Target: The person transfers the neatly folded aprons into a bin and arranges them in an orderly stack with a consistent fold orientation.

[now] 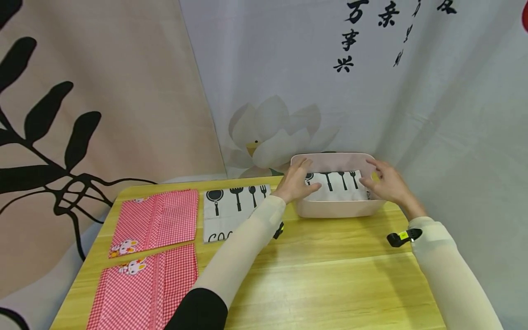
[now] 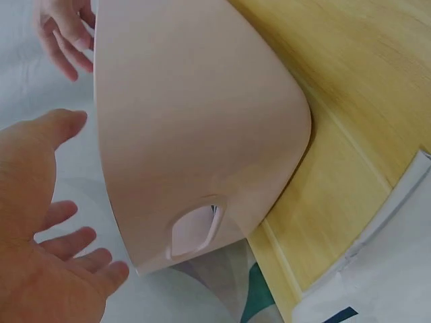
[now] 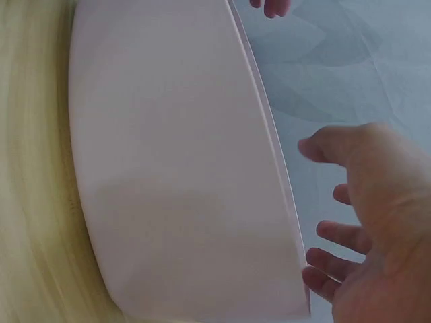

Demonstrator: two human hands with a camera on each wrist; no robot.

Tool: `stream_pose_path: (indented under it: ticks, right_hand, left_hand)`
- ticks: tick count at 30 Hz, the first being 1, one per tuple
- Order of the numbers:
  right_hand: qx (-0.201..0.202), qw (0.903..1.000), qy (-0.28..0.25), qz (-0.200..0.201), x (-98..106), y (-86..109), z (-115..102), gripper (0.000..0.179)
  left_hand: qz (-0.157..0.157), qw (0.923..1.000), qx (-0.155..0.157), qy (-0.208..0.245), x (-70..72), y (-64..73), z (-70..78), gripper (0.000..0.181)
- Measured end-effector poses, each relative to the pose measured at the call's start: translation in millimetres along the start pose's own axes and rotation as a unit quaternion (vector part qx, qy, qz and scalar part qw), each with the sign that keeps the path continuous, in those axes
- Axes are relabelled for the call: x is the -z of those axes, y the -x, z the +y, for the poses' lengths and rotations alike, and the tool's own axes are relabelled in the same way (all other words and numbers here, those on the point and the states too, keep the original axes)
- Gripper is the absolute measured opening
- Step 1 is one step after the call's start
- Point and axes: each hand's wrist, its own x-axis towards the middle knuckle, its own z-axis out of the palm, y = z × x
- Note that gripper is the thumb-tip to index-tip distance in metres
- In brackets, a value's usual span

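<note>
A pale pink plastic bin (image 1: 338, 210) stands at the back right of the table. Inside lies a folded white cloth (image 1: 336, 189) printed with black kitchen utensils. My left hand (image 1: 295, 182) hovers over the bin's left end, fingers spread and holding nothing. At the opposite end is my right hand (image 1: 387, 184), its fingers and thumb also apart and holding nothing. The left wrist view shows the left hand (image 2: 57, 229) beside the rim, near an end with a cut-out handle hole. In the right wrist view the right hand (image 3: 367, 222) is close to the rim; contact there is unclear.
Left of the bin, another white utensil-print cloth (image 1: 224, 217) lies folded on the wooden table (image 1: 330, 275), partly behind my left arm. Two folded red-checked cloths with rabbit prints, one farther back (image 1: 161, 220) and one nearer (image 1: 144, 288), lie at the left. Printed curtains (image 1: 280, 55) hang behind.
</note>
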Motion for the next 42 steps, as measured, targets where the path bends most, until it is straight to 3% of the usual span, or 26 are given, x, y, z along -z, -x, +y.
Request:
stream_pose_path:
  ticks: [9, 15, 29, 42]
  right_hand:
    - [0.037, 0.9991, 0.02, -0.001, -5, 0.9, 1, 0.09]
    - [0.046, 0.9982, 0.037, -0.01, -8, 2.2, 2, 0.093]
    - [0.06, 0.9966, 0.057, -0.003, -11, 13.8, -5, 0.092]
    - [0.088, 0.9937, 0.07, 0.008, -17, 25.1, -15, 0.095]
  left_hand:
    - [0.009, 0.9969, -0.019, -0.076, -0.1, 4.7, -4.6, 0.087]
    - [0.006, 0.995, -0.017, -0.098, -0.1, 8.6, -6.4, 0.09]
    - [-0.02, 0.9935, -0.019, -0.111, 1.3, 20.7, -9.8, 0.092]
    - [-0.019, 0.9926, -0.03, -0.116, 5.1, 38.7, -14.6, 0.092]
